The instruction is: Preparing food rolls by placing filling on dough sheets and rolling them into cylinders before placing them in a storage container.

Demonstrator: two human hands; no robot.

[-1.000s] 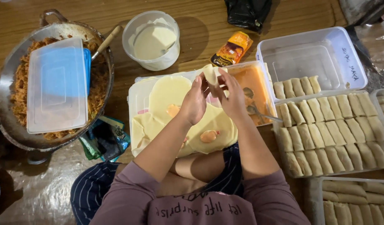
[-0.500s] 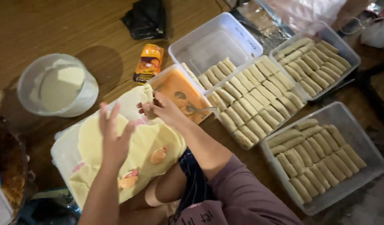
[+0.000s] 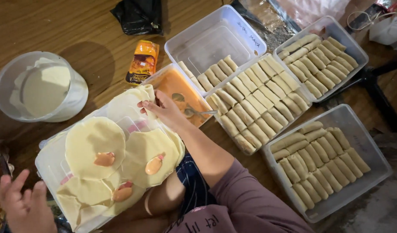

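the right hand (image 3: 164, 110) rests at the 1 o'clock edge of the lid-tray (image 3: 49, 162), fingers loosely curled and holding nothing, just beside the orange sauce tub (image 3: 174, 86). round wrappers (image 3: 95, 140), each dabbed with sauce, lie flat for filling. the left hand (image 3: 23, 207) hovers at 8 o'clock, fingers spread wide, empty. finished rolls (image 3: 258, 101) sit packed at 3 o'clock.

Left hand (image 3: 23, 207) cut by bottom-left edge, grasp unclear. Right hand (image 3: 164, 110) hides spoon (image 3: 198, 112) handle end; fingertip contact with wrappers (image 3: 116, 151) untellable. Bag (image 3: 140, 15), top-right clutter (image 3: 388, 26) cropped. Wrapper tray (image 3: 45, 162) mostly covered.
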